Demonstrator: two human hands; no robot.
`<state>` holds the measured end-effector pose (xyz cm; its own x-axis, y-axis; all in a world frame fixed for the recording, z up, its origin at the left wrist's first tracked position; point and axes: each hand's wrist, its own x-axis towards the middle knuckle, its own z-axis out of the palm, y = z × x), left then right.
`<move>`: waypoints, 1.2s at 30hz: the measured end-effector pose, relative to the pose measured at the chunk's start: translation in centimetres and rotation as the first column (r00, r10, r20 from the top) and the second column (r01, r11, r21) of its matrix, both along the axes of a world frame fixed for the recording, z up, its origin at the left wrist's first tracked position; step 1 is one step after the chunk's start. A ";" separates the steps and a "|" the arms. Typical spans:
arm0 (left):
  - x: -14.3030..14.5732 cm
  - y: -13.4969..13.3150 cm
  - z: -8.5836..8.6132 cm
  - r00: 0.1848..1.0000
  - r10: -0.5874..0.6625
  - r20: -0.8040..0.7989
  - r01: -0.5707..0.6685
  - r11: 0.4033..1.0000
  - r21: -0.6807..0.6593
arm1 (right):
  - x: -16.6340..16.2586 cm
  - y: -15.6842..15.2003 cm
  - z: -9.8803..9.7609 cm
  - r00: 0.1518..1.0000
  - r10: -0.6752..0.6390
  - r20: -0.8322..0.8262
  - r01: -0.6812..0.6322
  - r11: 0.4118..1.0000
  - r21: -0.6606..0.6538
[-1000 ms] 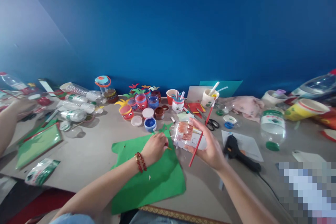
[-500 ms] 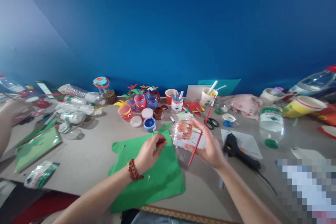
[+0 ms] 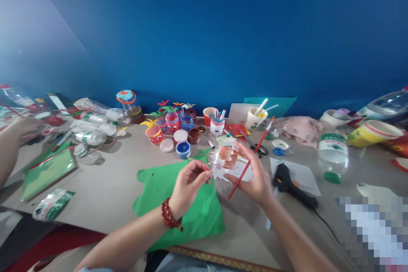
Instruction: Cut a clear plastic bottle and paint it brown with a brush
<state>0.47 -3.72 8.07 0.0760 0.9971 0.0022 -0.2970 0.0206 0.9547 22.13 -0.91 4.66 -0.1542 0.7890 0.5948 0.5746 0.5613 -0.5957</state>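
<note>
My right hand (image 3: 259, 180) is closed around a clear plastic bottle piece (image 3: 228, 157) with brown paint on part of its wall. A red paintbrush (image 3: 244, 172) is held slantwise in the same hand, bristles up. My left hand (image 3: 191, 185), with a beaded bracelet at the wrist, has thumb and fingertips pinched together close to the bottle piece's left side. What lies in that pinch is too small to make out. Under the left hand spreads a green sheet (image 3: 159, 189). Open jars of blue paint (image 3: 183, 148) and brown paint (image 3: 194, 136) stand beyond it.
Painted cups (image 3: 154, 135) stand near the blue wall. On the right are scissors (image 3: 262, 150), a black glue gun (image 3: 295, 189) with its cord and an upturned bottle (image 3: 333, 157). Plastic bottles (image 3: 92, 137) lie at left, near another person's arm (image 3: 12, 140).
My left hand has moved right, closer to the bottle piece. In my right hand the bottle piece has turned slightly and the brush leans more to the right. The whole view has shifted a little.
</note>
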 end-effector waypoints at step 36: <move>2.9 0.4 -1.3 0.869 0.025 0.495 0.164 0.928 -0.334 | -0.4 -0.1 0.6 0.976 -0.068 0.207 0.013 0.966 0.257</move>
<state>3.39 -3.30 6.74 0.2281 0.9284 -0.2932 -0.7010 0.3656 0.6123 21.75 -1.06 5.26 -0.2700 0.6251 0.7324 0.6974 0.6514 -0.2988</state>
